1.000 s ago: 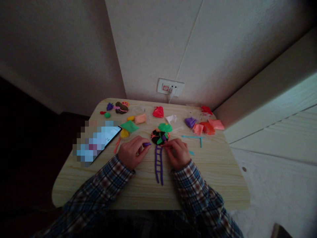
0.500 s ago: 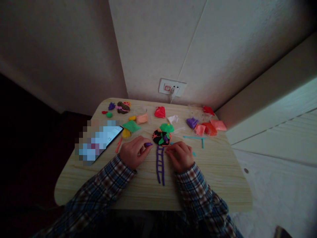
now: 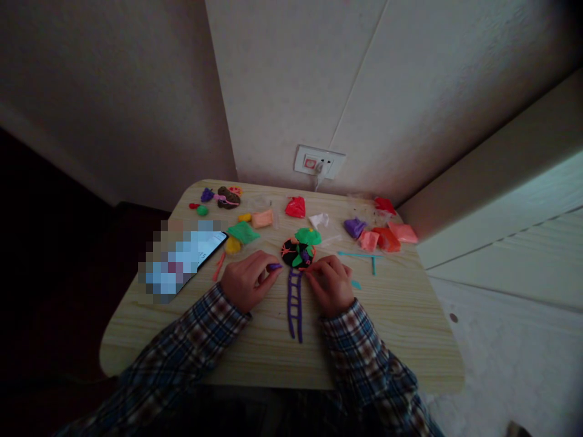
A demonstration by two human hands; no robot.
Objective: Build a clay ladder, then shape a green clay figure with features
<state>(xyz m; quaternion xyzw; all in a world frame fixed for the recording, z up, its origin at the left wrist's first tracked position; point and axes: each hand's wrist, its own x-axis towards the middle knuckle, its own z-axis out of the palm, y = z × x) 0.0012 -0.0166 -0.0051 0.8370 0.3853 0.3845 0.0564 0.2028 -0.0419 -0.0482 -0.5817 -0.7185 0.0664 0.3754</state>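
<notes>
My left hand [image 3: 248, 280] is closed around a small piece of purple clay [image 3: 274, 266], which pokes out past the fingertips. Between my hands lies a purple clay ladder [image 3: 295, 303], flat on the table, its upper end touching a round black clay disc [image 3: 291, 250]. Green, orange and purple clay bits decorate the disc, and a green clay piece [image 3: 308, 236] sits at its top. At the disc's lower right edge, by the ladder top, my right hand [image 3: 331, 285] pinches with thumb and forefinger; whatever is between those fingertips is too small to make out.
A phone [image 3: 200, 258] lies at the left of the wooden table [image 3: 373, 340]. Bagged clay, including a red packet [image 3: 296, 207], a green packet [image 3: 243, 232] and a purple packet [image 3: 354, 227], lines the back. Turquoise modelling tools [image 3: 359, 254] lie on the right, below a wall socket [image 3: 319, 161].
My right fingertips drew slightly away from the disc's lower edge, then came back to it. My left hand keeps the purple clay almost in place. The whole view has shifted slightly.
</notes>
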